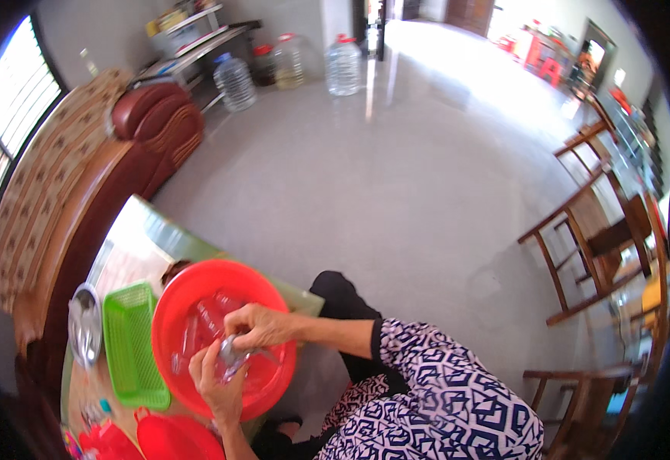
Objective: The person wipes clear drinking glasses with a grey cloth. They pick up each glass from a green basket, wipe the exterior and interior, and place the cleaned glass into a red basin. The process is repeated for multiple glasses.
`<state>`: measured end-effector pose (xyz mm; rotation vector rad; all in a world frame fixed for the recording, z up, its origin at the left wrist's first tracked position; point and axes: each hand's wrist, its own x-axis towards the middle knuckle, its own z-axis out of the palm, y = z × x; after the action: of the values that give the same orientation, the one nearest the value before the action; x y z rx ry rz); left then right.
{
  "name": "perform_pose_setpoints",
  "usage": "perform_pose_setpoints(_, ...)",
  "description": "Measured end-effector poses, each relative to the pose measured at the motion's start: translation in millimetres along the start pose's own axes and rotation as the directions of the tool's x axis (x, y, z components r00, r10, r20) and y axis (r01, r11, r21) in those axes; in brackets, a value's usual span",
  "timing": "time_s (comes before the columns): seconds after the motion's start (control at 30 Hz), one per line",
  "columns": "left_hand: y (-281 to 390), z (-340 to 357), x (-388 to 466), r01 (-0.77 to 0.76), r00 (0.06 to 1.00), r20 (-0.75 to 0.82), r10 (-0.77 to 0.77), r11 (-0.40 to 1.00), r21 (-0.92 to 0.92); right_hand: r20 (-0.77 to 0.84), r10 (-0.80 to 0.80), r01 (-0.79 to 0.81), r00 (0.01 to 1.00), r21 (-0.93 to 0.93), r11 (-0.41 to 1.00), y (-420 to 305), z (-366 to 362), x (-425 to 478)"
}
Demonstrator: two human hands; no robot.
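Observation:
Over a red plastic basin, both my hands meet around a small clear, shiny item; a greyish piece shows at its top, and I cannot tell its exact kind. My right hand grips it from above, fingers bent. From below, my left hand supports it with its fingers curled around the side. Several clear, tube-like pieces lie inside the basin, partly behind my hands. Just left of the basin stands a green slotted plastic basket.
A metal bowl sits beyond the basket. Another red plastic container is at the table's near end. A red-brown sofa flanks the table. Large plastic jugs stand by the wall; wooden chairs are at the right.

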<state>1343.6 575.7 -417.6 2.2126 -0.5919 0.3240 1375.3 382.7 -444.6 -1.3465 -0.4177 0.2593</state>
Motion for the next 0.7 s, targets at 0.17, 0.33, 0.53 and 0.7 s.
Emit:
perform_pose_setpoints(0.17,1.8,7.0,-1.3,0.075,0.996,-0.038,-0.079,0.992,-0.099,-0.212,-0.216,0.13,0.953,-0.358,0.924,-0.7,0.7,-6.6)
perform_pose_setpoints(0.33,1.6,12.2,-9.3,0.215,0.969,-0.018,-0.247,0.873,-0.438,-0.161,-0.123,-0.052,0.979,-0.786,0.616,-6.8,7.1,-8.2)
perform_pose_setpoints(0.53,16.0,-7.0,-4.9,0.095,0.989,-0.107,-0.099,0.995,-0.042,-0.121,0.07,-0.135,0.99,-0.953,0.271,-15.1,25.8,-10.5)
perform_pose_setpoints(0.7,2.3,-5.0,-6.4,0.16,0.983,-0.049,-0.178,0.955,-0.251,-0.142,0.002,-0.141,0.99,-0.985,0.095,9.8,56.9,-4.8)
